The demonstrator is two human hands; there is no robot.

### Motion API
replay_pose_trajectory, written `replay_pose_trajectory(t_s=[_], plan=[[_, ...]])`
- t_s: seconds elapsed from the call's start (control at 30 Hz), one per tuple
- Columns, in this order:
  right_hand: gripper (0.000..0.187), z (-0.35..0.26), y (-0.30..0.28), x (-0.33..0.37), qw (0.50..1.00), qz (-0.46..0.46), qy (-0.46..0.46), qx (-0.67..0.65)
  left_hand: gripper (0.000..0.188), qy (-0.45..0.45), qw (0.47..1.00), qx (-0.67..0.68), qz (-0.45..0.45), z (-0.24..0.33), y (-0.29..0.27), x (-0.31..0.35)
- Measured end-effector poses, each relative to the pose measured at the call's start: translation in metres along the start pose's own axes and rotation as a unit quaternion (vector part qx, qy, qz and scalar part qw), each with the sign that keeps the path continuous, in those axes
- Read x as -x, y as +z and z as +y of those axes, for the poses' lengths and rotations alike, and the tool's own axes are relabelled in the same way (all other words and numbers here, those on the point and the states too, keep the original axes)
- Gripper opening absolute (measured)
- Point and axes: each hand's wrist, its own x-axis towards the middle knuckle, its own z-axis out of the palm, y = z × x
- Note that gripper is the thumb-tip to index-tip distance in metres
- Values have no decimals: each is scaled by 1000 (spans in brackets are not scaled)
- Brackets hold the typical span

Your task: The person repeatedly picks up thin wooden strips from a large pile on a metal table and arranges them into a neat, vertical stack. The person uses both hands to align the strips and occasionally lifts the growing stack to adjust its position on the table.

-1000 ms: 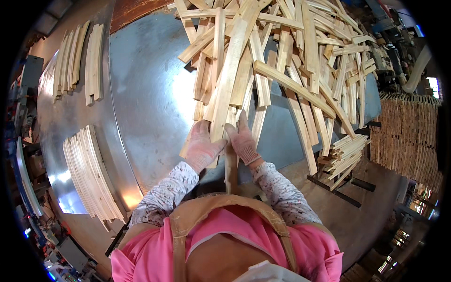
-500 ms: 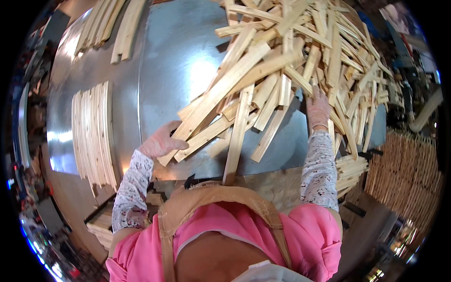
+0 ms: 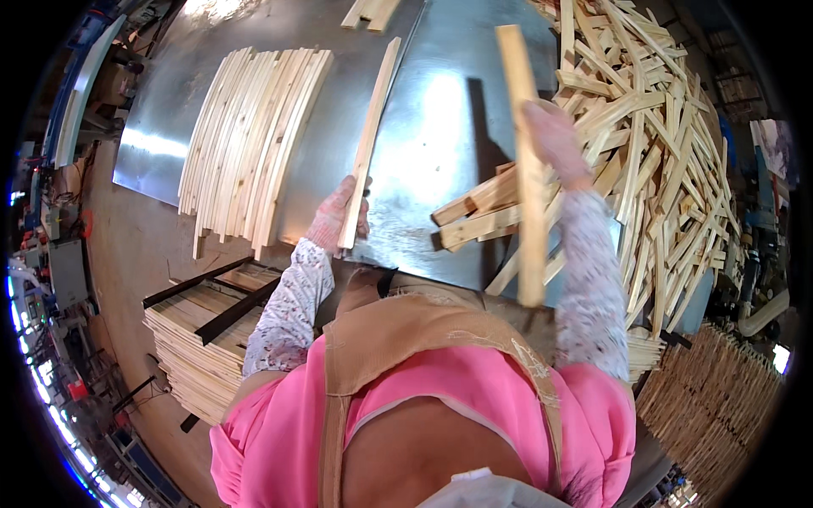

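In my left hand (image 3: 337,216) is a narrow wooden slat (image 3: 373,140), gripped near its lower end and pointing away across the metal table. My right hand (image 3: 557,144) grips a second, wider wooden slat (image 3: 527,186), raised above the table, its near end reaching past the front edge. A dark shadow of it falls on the metal. To the left of my left hand, a row of wooden slats (image 3: 254,140) lies side by side. Close by my right hand spreads a loose, tangled heap of wooden slats (image 3: 652,169).
The shiny metal table (image 3: 432,161) has its front edge just before my apron (image 3: 423,317). Below it on the left stands a stack of boards (image 3: 199,339) with black bars (image 3: 237,309) on top. A tall wood stack (image 3: 711,415) stands at the lower right.
Both hands have left the middle of the heap, each now with a slat. The view has shifted, so the row at left appears nearer. Several slats at the heap's near side have gone from their place.
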Motion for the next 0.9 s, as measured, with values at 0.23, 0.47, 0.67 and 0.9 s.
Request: replay_pose_trajectory(t_s=[0.23, 0.47, 0.67, 0.9], plan=[[29, -24, 320, -61, 963, 10, -177, 201, 72, 141, 581, -749, 286, 43, -43, 22], [34, -145, 326, 31, 976, -177, -129, -9, 86, 102, 382, -868, 300, 44, -108, 64], [52, 40, 121, 84, 916, 355, -108, 155, 77, 249, 539, -794, 131, 50, 42, -6], [83, 150, 87, 199, 920, 251, 299, -34, 78, 193, 545, -811, -85, -33, 290, -139]])
